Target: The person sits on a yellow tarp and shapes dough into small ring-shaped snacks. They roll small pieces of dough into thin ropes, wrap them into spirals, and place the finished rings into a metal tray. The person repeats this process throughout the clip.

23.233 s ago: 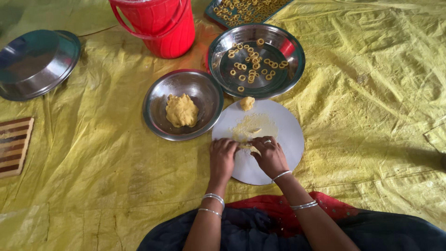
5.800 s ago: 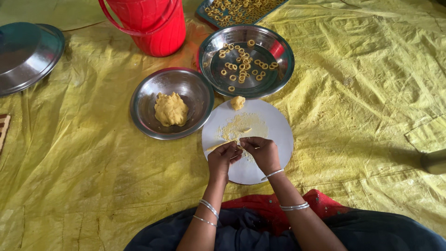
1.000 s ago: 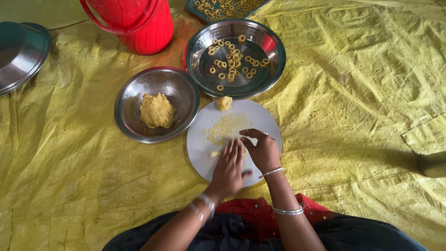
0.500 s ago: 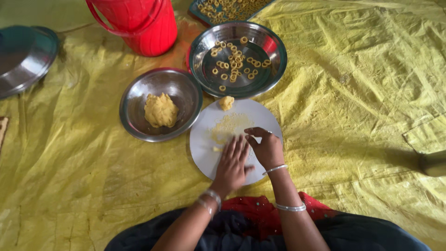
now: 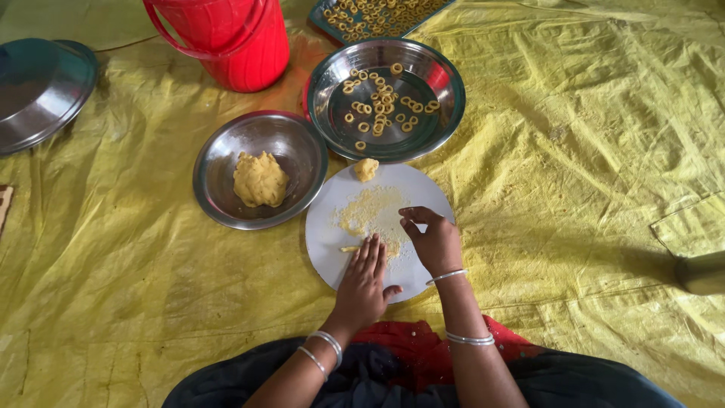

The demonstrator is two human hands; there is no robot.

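Note:
My left hand (image 5: 365, 285) lies flat, fingers together, on a round white board (image 5: 336, 227), pressing on a thin strip of yellow dough (image 5: 349, 248) whose end shows at the fingertips. My right hand (image 5: 430, 239) hovers over the board's right side, fingers curled, holding nothing that I can see. A dusting of yellow crumbs (image 5: 374, 211) covers the board's middle. A small dough lump (image 5: 366, 168) sits at its far edge.
A steel bowl (image 5: 219, 204) with a dough ball (image 5: 259, 178) stands left of the board. A steel plate (image 5: 445, 113) holds several dough rings (image 5: 381, 102). Behind are a red bucket (image 5: 234, 41), a tray of rings (image 5: 370, 13), a steel lid (image 5: 38, 91), all on yellow tarpaulin (image 5: 589, 151).
Both hands earlier pinched dough together over the board. Now my left hand is flattened on a dough strip and has slid forward; my right hand has drawn apart to the right.

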